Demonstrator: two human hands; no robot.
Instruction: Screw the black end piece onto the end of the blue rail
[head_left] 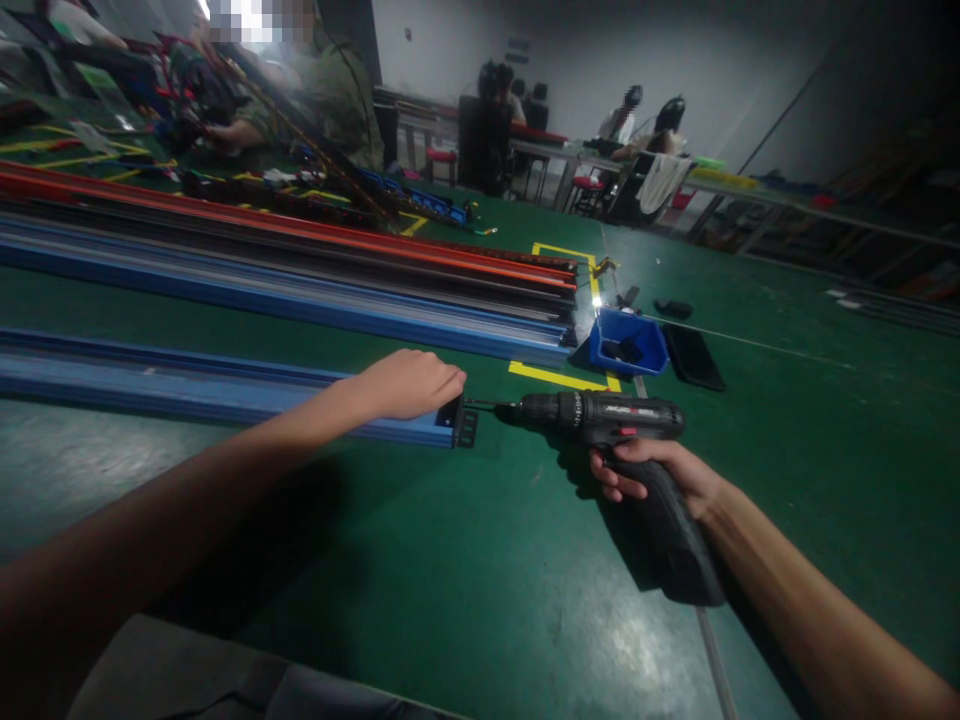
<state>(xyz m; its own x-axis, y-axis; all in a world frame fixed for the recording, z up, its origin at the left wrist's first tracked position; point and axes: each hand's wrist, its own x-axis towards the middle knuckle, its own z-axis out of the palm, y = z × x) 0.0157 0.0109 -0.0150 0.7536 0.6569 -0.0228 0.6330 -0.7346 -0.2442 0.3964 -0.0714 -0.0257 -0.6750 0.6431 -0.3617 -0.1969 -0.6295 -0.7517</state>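
A long blue metal profile (225,392) lies across the left of the green table, with a black end cap (466,428) at its right end. My left hand (409,385) is closed over that end, its fingers curled round the edge beside the cap. In my right hand (637,470) is a black cordless drill (600,415), gripped by its handle with a finger near the red trigger. The drill lies level, and its long thin bit points left, its tip at the end cap. Whether the tip sits on a screw is too small to tell.
Behind lies a row of blue, black and orange profiles (375,260). A blue bin (628,345) with black parts stands right of them, beside a dark phone-like slab (694,357). Yellow tape (559,377) marks the green table (465,570). Other people sit at the back.
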